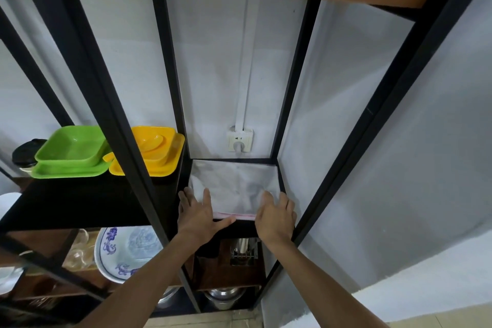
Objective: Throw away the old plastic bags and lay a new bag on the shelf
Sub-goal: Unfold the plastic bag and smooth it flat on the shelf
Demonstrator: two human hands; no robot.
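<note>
A pale translucent plastic bag [234, 186] lies flat on the narrow black shelf [281, 181] of a black metal rack, covering most of the board, with a pink edge along its front. My left hand [198, 212] rests palm down on the bag's front left corner, fingers spread. On the front right corner lies my right hand [277, 214], also flat with fingers apart. Neither hand pinches the bag. No other plastic bag is in sight.
Black rack posts [170, 74] stand close on both sides of the shelf. Green dishes [70, 153] and yellow dishes [153, 152] sit on the black shelf to the left. A wall socket [240, 140] is behind. Lower shelves hold a blue-patterned plate [127, 253], glasses and metal pots.
</note>
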